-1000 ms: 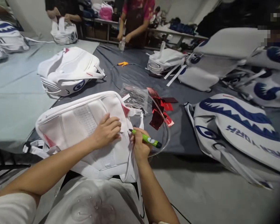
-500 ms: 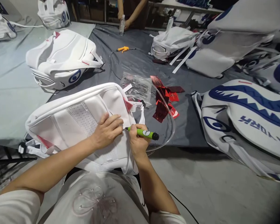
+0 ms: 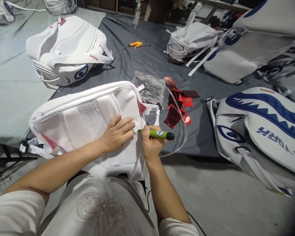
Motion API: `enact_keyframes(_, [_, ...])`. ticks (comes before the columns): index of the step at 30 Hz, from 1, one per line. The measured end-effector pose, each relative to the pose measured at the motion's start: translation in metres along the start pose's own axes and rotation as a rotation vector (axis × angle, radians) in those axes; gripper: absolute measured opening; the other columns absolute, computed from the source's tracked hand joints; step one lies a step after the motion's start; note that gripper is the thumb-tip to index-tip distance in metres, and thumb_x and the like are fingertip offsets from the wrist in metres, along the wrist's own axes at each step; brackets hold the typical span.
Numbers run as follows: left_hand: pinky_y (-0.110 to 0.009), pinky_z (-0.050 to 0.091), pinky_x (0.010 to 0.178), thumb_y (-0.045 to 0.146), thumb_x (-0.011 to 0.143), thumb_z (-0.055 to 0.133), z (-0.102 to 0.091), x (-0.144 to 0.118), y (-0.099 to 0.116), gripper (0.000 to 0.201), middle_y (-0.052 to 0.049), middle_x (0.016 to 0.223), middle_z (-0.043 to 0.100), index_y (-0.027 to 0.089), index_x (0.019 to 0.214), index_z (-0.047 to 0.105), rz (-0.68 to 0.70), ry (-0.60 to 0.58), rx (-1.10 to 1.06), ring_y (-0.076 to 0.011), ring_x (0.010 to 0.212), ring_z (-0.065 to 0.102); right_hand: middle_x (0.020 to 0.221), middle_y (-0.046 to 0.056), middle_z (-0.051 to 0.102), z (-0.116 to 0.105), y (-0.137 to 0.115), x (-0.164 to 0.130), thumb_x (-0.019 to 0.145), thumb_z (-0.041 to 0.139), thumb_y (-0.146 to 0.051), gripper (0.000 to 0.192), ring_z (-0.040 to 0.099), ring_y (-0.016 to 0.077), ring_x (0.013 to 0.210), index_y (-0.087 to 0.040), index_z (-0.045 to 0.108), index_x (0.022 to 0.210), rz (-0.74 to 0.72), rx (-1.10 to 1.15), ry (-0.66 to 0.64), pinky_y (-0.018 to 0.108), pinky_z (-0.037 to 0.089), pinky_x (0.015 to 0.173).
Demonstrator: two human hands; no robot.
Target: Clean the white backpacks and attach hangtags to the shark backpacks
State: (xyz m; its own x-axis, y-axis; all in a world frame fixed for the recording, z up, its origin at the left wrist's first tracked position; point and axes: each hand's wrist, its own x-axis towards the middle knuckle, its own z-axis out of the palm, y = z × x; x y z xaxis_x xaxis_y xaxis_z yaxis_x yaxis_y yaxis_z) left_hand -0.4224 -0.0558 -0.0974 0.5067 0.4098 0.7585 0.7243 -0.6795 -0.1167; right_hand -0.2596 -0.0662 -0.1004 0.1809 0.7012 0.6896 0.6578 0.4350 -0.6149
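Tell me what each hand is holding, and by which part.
The right hand holds the green marker by its body, close to the dark tip. The left hand lies palm down on the white backpack, with no visible grip.

"Where does your camera look from?"

"It's on my head, facing forward and down at the white bag (image 3: 88, 119), with my own shirt (image 3: 100, 209) below the bag."

"How near is it?"

"Near the bag, yet wide: my view runs beyond the bag across the desk (image 3: 152, 61), and takes in the floor (image 3: 211, 200) below right of it."
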Motion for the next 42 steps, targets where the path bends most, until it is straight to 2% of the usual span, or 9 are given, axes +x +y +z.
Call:
enact_keyframes(11, [-0.036,0.005,0.128,0.023,0.096,0.055,0.007,0.0,-0.002,0.014,0.001,0.103,0.073,0.02,0.083,0.061,0.004,0.024,0.004,-0.0153,0.12,0.06,0.062,-0.002,0.059,0.003,0.003,0.005,0.095,0.056,-0.035,0.027,0.054,0.0113,0.053,-0.019,0.057,0.073,0.0,-0.03,-0.048,0.025,0.045,0.057])
enact_keyframes(22, [-0.035,0.004,0.129,0.018,0.095,0.055,0.01,-0.001,-0.002,0.013,0.002,0.102,0.073,0.02,0.082,0.06,0.002,0.044,0.015,-0.0142,0.119,0.062,0.06,0.0,0.061,0.005,-0.001,0.016,0.095,0.05,-0.043,0.035,0.057,0.0141,0.052,-0.02,0.055,0.069,0.067,-0.054,-0.188,0.026,0.046,0.057])
enact_keyframes(26, [-0.037,0.005,0.128,0.022,0.098,0.052,0.012,-0.002,-0.002,0.016,0.001,0.103,0.073,0.02,0.084,0.061,0.003,0.034,0.008,-0.0145,0.12,0.062,0.057,0.001,0.06,0.004,0.001,0.017,0.094,0.05,-0.044,0.035,0.055,0.0148,0.048,-0.02,0.055,0.069,0.084,-0.134,-0.106,0.027,0.044,0.053])
enact_keyframes(28, [-0.038,0.006,0.128,0.024,0.097,0.054,0.014,-0.004,-0.003,0.015,0.001,0.106,0.073,0.019,0.085,0.062,0.004,0.012,-0.017,-0.015,0.124,0.059,0.057,0.001,0.06,0.004,0.003,0.018,0.095,0.05,-0.044,0.036,0.056,0.0146,0.049,-0.02,0.056,0.069,0.079,-0.129,-0.129,0.026,0.044,0.053])
enact_keyframes(31, [-0.04,0.012,0.128,0.024,0.098,0.054,0.017,-0.01,-0.003,0.013,-0.001,0.113,0.071,0.02,0.091,0.065,-0.018,-0.072,-0.048,-0.0155,0.133,0.052,0.057,0.001,0.06,0.003,0.003,0.019,0.095,0.047,-0.048,0.039,0.056,0.0147,0.048,-0.02,0.056,0.069,0.044,-0.14,-0.199,0.026,0.044,0.053])
enact_keyframes(34, [-0.043,0.017,0.126,0.026,0.099,0.05,0.018,-0.013,0.001,0.018,-0.002,0.117,0.07,0.022,0.097,0.067,-0.008,-0.143,-0.051,-0.017,0.135,0.05,0.056,0.004,0.061,-0.004,0.003,0.02,0.094,0.045,-0.054,0.045,0.057,0.0173,0.047,-0.02,0.059,0.068,0.013,-0.223,-0.164,0.028,0.042,0.05])
enact_keyframes(37, [-0.043,0.023,0.124,0.025,0.099,0.046,0.023,-0.014,-0.001,0.024,-0.001,0.126,0.067,0.024,0.102,0.069,0.055,-0.188,-0.024,-0.0182,0.138,0.046,0.06,0.007,0.064,-0.008,0.02,0.02,0.086,0.051,-0.062,0.044,0.059,0.0227,0.05,-0.023,0.067,0.074,0.011,-0.224,-0.285,0.033,0.042,0.048])
enact_keyframes(40, [-0.042,0.035,0.117,0.027,0.1,0.04,0.032,-0.014,-0.01,0.032,0.002,0.13,0.065,0.029,0.101,0.072,0.102,-0.186,0.038,-0.0185,0.138,0.046,0.062,0.009,0.063,0.004,0.046,0.02,0.077,0.055,-0.065,0.035,0.057,0.0278,0.047,-0.035,0.072,0.08,0.06,-0.184,-0.325,0.04,0.04,0.044])
enact_keyframes(42, [-0.041,0.041,0.114,0.031,0.1,0.037,0.035,-0.013,-0.013,0.036,0.004,0.128,0.066,0.032,0.1,0.074,0.122,-0.143,0.091,-0.0188,0.136,0.048,0.061,0.009,0.063,0.013,0.054,0.02,0.073,0.052,-0.068,0.033,0.058,0.0322,0.048,-0.045,0.073,0.082,0.113,-0.142,-0.267,0.044,0.038,0.042])
